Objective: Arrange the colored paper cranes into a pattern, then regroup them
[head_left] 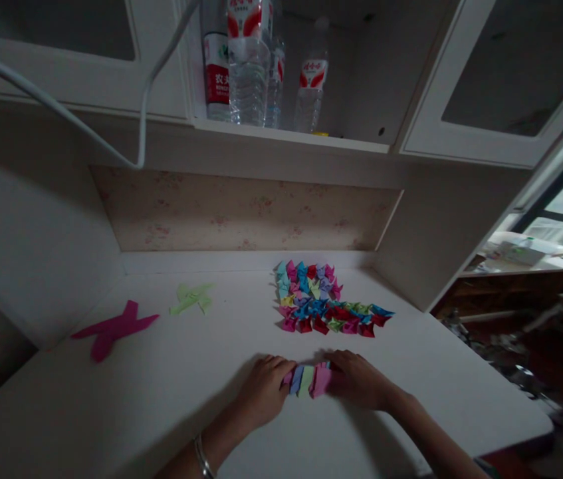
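On the left of the white table (186, 352) is a dark pink paper shape (115, 328), then a light green paper shape (191, 297). Near the middle, the left hand (264, 392) pinches one end of the small paper row (306, 380). Far behind it are bright folded papers (321, 309). The right hand (361, 382) grips the row's other end. Soft, even squeezing should keep the folds neat and not squash them.

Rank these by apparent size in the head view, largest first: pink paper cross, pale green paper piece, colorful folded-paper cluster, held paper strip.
1. folded-paper cluster
2. pink paper cross
3. Unsure: pale green paper piece and paper strip; the strip is nearer, its ends covered.
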Demonstrator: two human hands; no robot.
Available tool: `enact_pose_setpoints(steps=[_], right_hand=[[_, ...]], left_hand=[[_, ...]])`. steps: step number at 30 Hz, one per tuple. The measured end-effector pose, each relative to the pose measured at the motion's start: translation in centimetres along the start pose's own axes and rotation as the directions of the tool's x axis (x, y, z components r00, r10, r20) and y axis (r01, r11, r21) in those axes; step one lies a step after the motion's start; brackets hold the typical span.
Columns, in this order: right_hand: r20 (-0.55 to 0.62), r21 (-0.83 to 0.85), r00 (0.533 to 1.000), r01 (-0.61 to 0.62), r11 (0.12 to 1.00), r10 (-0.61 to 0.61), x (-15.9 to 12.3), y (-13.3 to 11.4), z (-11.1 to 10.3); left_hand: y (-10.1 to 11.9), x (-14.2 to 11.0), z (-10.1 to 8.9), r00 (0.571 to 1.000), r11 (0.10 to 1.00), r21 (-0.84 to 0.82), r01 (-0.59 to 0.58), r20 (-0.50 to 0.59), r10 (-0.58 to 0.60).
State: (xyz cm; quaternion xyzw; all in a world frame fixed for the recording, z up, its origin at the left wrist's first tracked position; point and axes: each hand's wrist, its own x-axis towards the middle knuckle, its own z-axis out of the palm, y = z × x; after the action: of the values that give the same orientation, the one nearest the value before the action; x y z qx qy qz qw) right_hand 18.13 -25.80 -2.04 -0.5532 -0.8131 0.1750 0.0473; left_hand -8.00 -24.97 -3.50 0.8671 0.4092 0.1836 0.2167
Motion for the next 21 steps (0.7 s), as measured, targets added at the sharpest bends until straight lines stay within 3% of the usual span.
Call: enact_pose_setpoints(steps=[5,10,13,15,18,19,21], right_hand=[[0.012,0.027,0.996,0.091,0.995,-0.091,1.0,-3.6,0.8],[0.094,0.095,0.994,0.054,0.994,-0.063,2.5,-6.6,1.3],[0.123,0.161,0.989,0.06,0.985,-0.081,3.5,-7.5,1.3],[0.13,0.271,0.987,0.056,0.961,-0.094,4.4,-8.1,1.1],[0.089,0.586,0.99,0.035,0.809,-0.107,6.4,-9.8,0.9],[0.061,0.708,0.993,0.025,0.706,-0.097,7.3,-10.8,0.9],[0.017,0.899,0.998,0.015,0.438,-0.068,9.2,-13.2,1.2]], left_hand=[[-0.6,-2.4,-0.4,0.999,0.998,-0.059,-0.036,-0.032,0.034],[-2.6,-4.5,-1.6,0.99,0.994,-0.093,0.062,-0.117,-0.073],[-4.3,-5.5,-3.3,0.959,0.965,-0.246,0.096,-0.237,-0.156],[-5.6,-6.0,-4.6,0.904,0.907,-0.4,0.131,-0.328,-0.275],[-7.4,-6.6,-6.1,0.774,0.729,-0.66,0.181,-0.362,-0.52],[-7.9,-6.8,-6.3,0.742,0.649,-0.738,0.187,-0.326,-0.585],[-8.4,-7.0,-6.5,0.724,0.464,-0.867,0.184,-0.199,-0.66]])
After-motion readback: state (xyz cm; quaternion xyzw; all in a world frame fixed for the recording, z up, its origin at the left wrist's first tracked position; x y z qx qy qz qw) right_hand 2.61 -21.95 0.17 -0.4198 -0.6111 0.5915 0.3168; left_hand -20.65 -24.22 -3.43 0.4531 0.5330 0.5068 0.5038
